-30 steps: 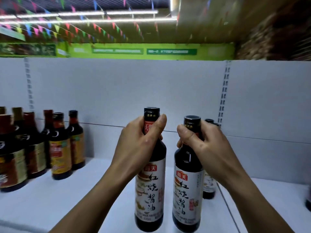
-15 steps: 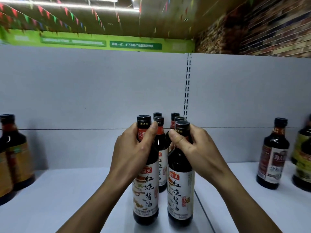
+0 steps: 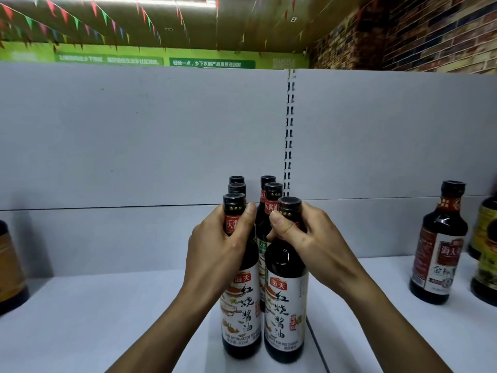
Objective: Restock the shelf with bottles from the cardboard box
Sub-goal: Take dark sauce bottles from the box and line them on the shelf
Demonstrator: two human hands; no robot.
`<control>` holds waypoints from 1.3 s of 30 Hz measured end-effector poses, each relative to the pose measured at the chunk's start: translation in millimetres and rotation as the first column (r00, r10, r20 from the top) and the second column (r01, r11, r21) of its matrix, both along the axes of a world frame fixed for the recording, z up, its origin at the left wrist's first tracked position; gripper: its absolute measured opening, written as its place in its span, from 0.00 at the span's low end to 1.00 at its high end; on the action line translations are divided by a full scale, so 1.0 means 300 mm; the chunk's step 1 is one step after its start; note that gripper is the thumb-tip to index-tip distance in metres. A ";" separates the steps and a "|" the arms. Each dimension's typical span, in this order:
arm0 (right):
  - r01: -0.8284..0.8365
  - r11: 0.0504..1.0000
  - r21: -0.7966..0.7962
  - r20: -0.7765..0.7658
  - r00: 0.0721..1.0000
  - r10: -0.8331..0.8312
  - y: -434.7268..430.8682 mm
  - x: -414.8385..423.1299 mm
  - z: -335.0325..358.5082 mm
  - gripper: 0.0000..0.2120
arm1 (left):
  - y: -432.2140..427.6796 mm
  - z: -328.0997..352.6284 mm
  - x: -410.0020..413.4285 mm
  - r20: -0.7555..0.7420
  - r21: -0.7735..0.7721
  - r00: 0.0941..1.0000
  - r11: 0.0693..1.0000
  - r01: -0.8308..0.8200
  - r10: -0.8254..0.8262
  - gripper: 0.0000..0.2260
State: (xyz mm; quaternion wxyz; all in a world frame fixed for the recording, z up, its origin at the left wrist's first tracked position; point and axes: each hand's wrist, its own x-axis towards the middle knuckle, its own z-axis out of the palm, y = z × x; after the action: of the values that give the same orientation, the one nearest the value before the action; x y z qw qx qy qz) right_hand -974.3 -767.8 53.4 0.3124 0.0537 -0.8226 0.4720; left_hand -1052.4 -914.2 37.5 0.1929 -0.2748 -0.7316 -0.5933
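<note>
Head view: left hand [image 3: 215, 254] is curling its fingers round the neck of the left bottle [image 3: 242, 313], right hand [image 3: 309, 243] likewise round the right bottle [image 3: 285, 319]. Both are standing upright near the front edge of the shelf [image 3: 107, 319], with the stocked rows [image 3: 273, 195] just behind.

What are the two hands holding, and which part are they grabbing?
The left hand grips the left bottle by its neck, just under the cap; the right hand grips the right bottle the same way.

I get mostly caps of the four rear bottles [image 3: 273, 189]; the front pair [image 3: 286, 305] hides the rest. The frame edge cuts off the left bottle [image 3: 10, 267] and the far-right bottles [image 3: 487, 227]. Lettering on the green banner [image 3: 107, 60] is blurred at left.
</note>
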 end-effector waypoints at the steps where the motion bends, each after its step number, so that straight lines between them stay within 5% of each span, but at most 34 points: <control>1: -0.010 1.000 -0.003 0.007 1.000 0.010 0.006 -0.006 0.000 0.09 | 0.004 -0.005 -0.003 0.002 0.000 1.000 1.000 -0.007 0.007 0.18; 9: -0.117 0.983 -0.141 0.000 0.993 0.118 0.004 -0.027 -0.039 0.10 | 0.018 -0.015 0.008 -0.091 -0.052 0.990 0.992 -0.112 0.107 0.16; 16: 0.035 0.977 -0.209 -0.020 0.999 -0.040 -0.039 0.021 -0.156 0.22 | -0.009 -0.091 0.028 -0.212 -0.150 0.972 0.979 -0.136 0.103 0.18; 24: 0.197 0.968 -0.153 0.147 0.974 -0.175 -0.065 0.065 -0.360 0.42 | -0.115 -0.274 0.034 0.300 -0.234 0.935 0.936 0.264 -0.189 0.49; 39: 0.215 0.966 -0.145 0.218 0.959 -0.181 -0.055 0.047 -0.383 0.35 | -0.085 -0.331 0.023 0.307 -0.250 0.939 0.939 0.237 -0.156 0.35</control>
State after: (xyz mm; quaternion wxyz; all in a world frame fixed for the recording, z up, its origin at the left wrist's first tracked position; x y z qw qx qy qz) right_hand -960.1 -784.3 -61.6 0.2760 -0.1041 -0.8088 0.5087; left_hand -1045.5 -939.7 -61.7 -0.0156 -0.2844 -0.7975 -0.5318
